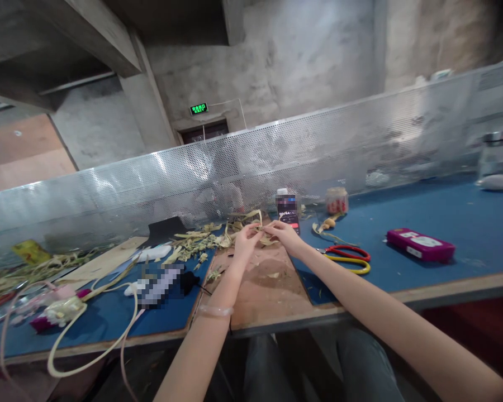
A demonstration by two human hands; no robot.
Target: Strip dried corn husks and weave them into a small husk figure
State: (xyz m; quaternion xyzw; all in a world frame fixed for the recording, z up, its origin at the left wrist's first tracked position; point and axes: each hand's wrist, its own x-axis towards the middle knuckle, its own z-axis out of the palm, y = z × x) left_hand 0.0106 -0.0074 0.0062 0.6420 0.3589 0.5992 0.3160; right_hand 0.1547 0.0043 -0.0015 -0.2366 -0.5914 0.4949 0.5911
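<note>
My left hand (248, 239) and my right hand (285, 234) meet above the brown board in the middle of the bench. Their fingertips pinch a thin, pale yellow-green plant strip (259, 215), part of which curls up above the left fingers. The strip's exact shape between the fingers is hidden. Just behind my right hand a phone (288, 211) stands upright with a lit timer. Scissors (347, 257) with red and yellow handles lie beneath my right forearm. Dried leaf scraps (201, 244) are heaped to the left of my left hand.
A magenta box-shaped device (420, 244) lies on the blue mat (402, 212) at right. Near the perforated metal screen (276, 145) stands a jar (337, 200) with red marks. Pale cords (62, 373) loop over the front edge at left. More plant stalks (4, 274) lie far left.
</note>
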